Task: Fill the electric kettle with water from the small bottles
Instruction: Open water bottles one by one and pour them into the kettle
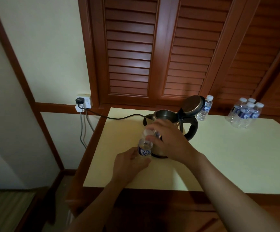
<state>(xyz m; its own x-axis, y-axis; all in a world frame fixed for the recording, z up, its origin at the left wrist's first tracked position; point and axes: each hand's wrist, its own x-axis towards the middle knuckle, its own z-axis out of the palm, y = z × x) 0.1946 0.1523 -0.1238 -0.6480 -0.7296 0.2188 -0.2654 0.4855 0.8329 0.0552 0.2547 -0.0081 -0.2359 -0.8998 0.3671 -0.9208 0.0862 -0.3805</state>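
A steel electric kettle (165, 115) with a black handle stands on the cream tabletop (228, 156), its lid (192, 103) flipped up and open. In front of it, a small clear water bottle (144, 149) with a blue label stands upright. My left hand (129, 163) grips the bottle's lower body. My right hand (169, 139) closes around the bottle's white cap and neck, covering part of the kettle's body. One more small bottle (204, 108) stands just behind the kettle's lid.
A cluster of several small bottles (245, 114) stands at the back right. The kettle's black cord (119, 117) runs left to a wall socket (84, 102). Wooden louvred shutters (152, 47) rise behind the table. The table's left edge drops to the floor.
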